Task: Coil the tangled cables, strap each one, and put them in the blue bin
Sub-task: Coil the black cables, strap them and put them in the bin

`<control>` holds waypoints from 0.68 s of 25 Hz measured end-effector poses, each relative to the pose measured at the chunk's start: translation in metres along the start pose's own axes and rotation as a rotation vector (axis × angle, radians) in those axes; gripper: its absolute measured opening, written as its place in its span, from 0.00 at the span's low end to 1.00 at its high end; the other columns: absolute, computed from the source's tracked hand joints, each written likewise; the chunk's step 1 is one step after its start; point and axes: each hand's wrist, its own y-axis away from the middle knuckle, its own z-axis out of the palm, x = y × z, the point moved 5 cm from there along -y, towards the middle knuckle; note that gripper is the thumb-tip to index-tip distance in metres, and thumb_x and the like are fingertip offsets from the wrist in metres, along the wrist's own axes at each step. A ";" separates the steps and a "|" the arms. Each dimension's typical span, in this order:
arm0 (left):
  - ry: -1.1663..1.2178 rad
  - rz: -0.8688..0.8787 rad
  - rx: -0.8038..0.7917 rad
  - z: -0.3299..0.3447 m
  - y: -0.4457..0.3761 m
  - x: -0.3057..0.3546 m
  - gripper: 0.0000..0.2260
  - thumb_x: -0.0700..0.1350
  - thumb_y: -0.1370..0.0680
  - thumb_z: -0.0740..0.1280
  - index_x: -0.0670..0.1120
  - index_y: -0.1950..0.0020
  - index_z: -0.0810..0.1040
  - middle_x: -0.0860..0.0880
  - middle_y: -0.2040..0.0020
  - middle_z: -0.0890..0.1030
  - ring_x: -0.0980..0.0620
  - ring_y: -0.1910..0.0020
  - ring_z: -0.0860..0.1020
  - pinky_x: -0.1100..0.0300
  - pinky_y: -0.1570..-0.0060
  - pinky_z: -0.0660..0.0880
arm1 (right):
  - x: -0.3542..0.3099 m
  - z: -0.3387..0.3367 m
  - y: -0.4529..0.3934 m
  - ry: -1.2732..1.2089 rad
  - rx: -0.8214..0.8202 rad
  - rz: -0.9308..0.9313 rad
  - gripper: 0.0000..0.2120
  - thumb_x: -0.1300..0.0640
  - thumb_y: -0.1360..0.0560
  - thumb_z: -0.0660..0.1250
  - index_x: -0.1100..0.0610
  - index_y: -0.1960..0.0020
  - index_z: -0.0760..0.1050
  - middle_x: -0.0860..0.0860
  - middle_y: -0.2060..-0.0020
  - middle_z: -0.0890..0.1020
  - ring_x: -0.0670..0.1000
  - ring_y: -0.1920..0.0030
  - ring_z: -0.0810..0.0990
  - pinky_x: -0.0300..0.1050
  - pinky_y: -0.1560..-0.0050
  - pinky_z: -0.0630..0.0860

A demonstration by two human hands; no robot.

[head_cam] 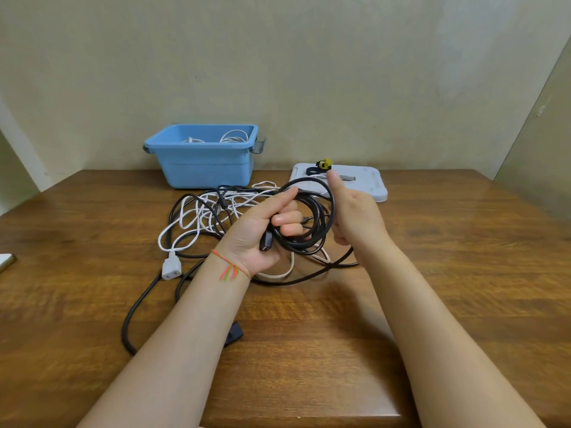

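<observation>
While the left hand [265, 233] grips a coil of black cable [312, 220] above the wooden table [463, 273], we record its fingers curled through the loops and its thumb laid along the top of the coil. One dark connector [266, 242] of that cable sits in the left palm. We observe the right hand [355, 214] just beside the coil on its right, thumb raised, the outermost loop passing against the thumb side; its fingers are turned away from us, and we cannot tell whether they clasp the cable. A black strand runs from under the right hand down to the table surface.

Behind and to the left of both hands we note a tangle of white and black cables [204, 211] lying on the table, with a white plug [171, 270] at its near edge. Farther back stands the blue bin [204, 162], holding coiled white cables [233, 136]. To the bin's right lies a grey tray [370, 183] carrying straps [323, 165], directly beyond the right thumb.
</observation>
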 end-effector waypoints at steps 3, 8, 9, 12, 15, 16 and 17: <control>0.006 -0.011 -0.033 0.002 0.001 0.001 0.13 0.45 0.22 0.67 0.48 0.63 0.67 0.55 0.77 0.64 0.59 0.79 0.64 0.69 0.60 0.56 | 0.005 -0.018 -0.008 -0.030 0.227 -0.023 0.30 0.35 0.20 0.54 0.52 0.75 0.62 0.48 0.76 0.65 0.53 0.70 0.64 0.49 0.65 0.62; -0.172 -0.019 0.086 0.005 0.004 0.005 0.15 0.53 0.21 0.65 0.45 0.63 0.73 0.55 0.77 0.62 0.59 0.81 0.61 0.70 0.77 0.62 | 0.012 -0.036 -0.019 0.062 0.305 -0.125 0.25 0.44 0.20 0.59 0.53 0.73 0.65 0.51 0.73 0.69 0.54 0.68 0.68 0.50 0.63 0.66; -0.237 -0.037 0.122 0.003 0.004 0.005 0.19 0.57 0.20 0.63 0.46 0.64 0.73 0.54 0.77 0.61 0.59 0.80 0.60 0.70 0.74 0.64 | 0.007 -0.032 -0.017 0.177 0.230 -0.180 0.20 0.47 0.20 0.61 0.56 0.68 0.70 0.51 0.70 0.74 0.54 0.66 0.73 0.49 0.61 0.71; -0.362 -0.080 0.184 -0.002 0.002 0.002 0.27 0.65 0.20 0.56 0.46 0.68 0.72 0.54 0.78 0.61 0.57 0.81 0.59 0.62 0.63 0.57 | -0.009 -0.002 0.002 0.148 -0.119 -0.266 0.10 0.48 0.19 0.62 0.50 0.53 0.79 0.47 0.56 0.84 0.47 0.51 0.83 0.46 0.49 0.79; -0.195 -0.034 0.114 0.004 0.002 0.001 0.23 0.57 0.18 0.58 0.47 0.70 0.70 0.54 0.80 0.60 0.58 0.83 0.59 0.63 0.67 0.51 | -0.012 0.020 0.019 0.015 -0.461 -0.185 0.10 0.47 0.20 0.64 0.51 0.46 0.81 0.50 0.50 0.86 0.49 0.46 0.84 0.48 0.44 0.80; -0.115 -0.006 0.084 0.006 0.003 0.004 0.22 0.56 0.18 0.59 0.47 0.70 0.70 0.54 0.81 0.60 0.58 0.83 0.60 0.66 0.69 0.55 | -0.011 0.021 0.022 -0.042 -0.524 -0.142 0.10 0.50 0.20 0.66 0.52 0.43 0.80 0.52 0.50 0.86 0.51 0.47 0.84 0.50 0.46 0.81; -0.032 0.022 0.056 0.009 0.004 0.007 0.21 0.56 0.20 0.60 0.47 0.70 0.70 0.54 0.82 0.61 0.58 0.84 0.61 0.67 0.68 0.62 | -0.010 0.020 0.022 -0.108 -0.549 -0.108 0.11 0.53 0.21 0.67 0.55 0.41 0.80 0.54 0.50 0.86 0.53 0.48 0.85 0.52 0.49 0.82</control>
